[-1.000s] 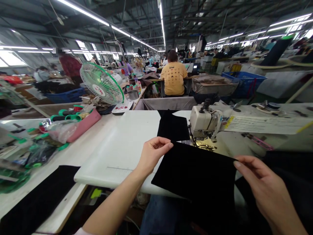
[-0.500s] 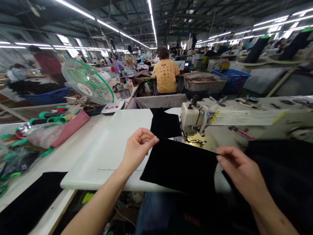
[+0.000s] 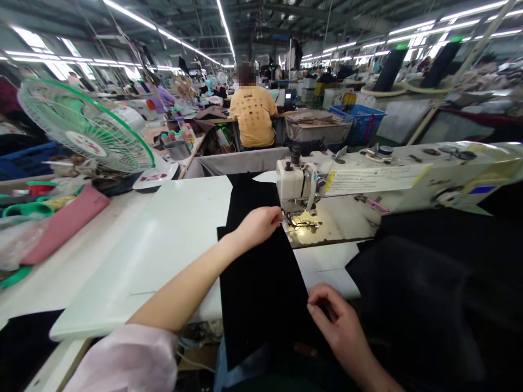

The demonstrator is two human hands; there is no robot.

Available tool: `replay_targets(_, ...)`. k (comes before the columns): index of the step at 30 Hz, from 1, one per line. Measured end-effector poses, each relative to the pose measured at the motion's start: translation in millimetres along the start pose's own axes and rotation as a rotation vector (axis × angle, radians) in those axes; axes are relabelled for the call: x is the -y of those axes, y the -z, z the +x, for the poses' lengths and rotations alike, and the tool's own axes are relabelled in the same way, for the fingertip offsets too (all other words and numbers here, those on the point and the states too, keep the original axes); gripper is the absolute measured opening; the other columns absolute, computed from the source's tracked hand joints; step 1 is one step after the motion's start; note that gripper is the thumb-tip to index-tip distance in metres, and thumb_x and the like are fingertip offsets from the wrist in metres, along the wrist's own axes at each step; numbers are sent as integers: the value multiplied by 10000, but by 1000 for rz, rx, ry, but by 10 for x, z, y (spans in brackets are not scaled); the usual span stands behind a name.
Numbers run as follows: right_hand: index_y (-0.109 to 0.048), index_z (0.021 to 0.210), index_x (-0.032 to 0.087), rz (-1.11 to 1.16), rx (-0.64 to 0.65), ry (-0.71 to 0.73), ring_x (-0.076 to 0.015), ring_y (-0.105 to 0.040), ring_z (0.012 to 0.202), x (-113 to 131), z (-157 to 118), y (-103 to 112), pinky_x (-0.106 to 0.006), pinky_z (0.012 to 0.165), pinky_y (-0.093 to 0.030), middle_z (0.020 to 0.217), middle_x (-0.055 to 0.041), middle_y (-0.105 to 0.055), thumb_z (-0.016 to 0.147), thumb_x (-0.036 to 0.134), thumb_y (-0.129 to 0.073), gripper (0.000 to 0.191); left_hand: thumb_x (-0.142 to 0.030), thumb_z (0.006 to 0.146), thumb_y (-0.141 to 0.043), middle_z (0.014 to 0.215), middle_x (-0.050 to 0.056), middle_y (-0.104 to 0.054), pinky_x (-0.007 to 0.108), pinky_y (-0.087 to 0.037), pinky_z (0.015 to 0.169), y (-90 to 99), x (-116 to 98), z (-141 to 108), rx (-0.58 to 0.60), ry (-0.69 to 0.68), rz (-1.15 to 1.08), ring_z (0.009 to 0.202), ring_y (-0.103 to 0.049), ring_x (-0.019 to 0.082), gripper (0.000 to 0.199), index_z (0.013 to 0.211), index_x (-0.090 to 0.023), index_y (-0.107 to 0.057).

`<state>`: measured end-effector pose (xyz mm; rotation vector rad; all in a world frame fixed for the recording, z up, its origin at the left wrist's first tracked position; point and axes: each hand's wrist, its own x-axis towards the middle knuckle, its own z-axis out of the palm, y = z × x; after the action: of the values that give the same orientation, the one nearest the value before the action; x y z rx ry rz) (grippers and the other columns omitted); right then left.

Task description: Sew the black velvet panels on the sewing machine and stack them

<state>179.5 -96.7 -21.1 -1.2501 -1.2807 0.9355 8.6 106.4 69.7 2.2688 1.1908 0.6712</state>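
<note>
A black fabric panel lies over the front edge of the white table, its right edge running toward the sewing machine. At that edge's far end, beside the lit presser foot, my left hand pinches the cloth. Nearer to me, my right hand holds the same edge between thumb and fingertips. Another black piece lies flat behind my left hand, left of the machine head. Black cloth is heaped to the right of my right hand.
A fan with a green rim stands at the back left. Pink cloth and thread spools lie on the left table. Ahead, a person in a yellow shirt sits with their back to me. A blue crate stands behind the machine.
The held panel has turned, so its edge now runs from the machine toward me. My left hand has moved up to the presser foot; my right hand has come down and left.
</note>
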Motion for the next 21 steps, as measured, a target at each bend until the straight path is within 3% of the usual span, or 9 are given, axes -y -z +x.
replay_targets(2, -636, 828, 240, -170, 6, 140, -203, -663, 790, -134, 19, 55, -294, 716, -549, 827, -34, -667, 900, 221, -585, 90, -29, 692, -633, 658, -23, -600, 250, -393, 617, -341, 220, 71, -4, 0, -31, 634, -543, 150, 191, 642, -205, -580)
replay_targets(5, -647, 942, 262, -348, 63, 307, -209, -687, 845, -208, 40, 170, -319, 757, -565, 903, -34, -701, 910, 131, -537, 174, -71, 727, -626, 696, -25, -579, 248, -409, 647, -590, 367, 54, -34, -2, -64, 675, -544, 147, 185, 658, -208, -521)
replay_targets(11, -604, 1023, 246, -589, 191, 498, -211, -654, 838, -184, 119, 282, -371, 764, -549, 911, -38, -676, 912, 53, -504, 244, -74, 734, -585, 709, -31, -569, 246, -422, 679, -633, 425, 98, -50, 36, -96, 692, -544, 134, 163, 686, -207, -505)
replay_targets(16, -610, 1003, 217, -675, 146, 557, -233, -655, 960, -172, 205, 198, -406, 846, -536, 989, -60, -691, 894, 39, -512, 230, -122, 714, -643, 673, -39, -588, 237, -395, 576, -662, 499, 317, -29, 139, -84, 615, -550, 127, 154, 707, -205, -514)
replay_targets(21, -623, 1013, 189, -652, 137, 629, -214, -661, 936, -189, 244, 182, -399, 843, -540, 987, -62, -705, 921, 49, -511, 201, -115, 732, -677, 662, -38, -598, 241, -426, 563, -660, 535, 421, -14, 158, -37, 605, -574, 139, 184, 723, -204, -516)
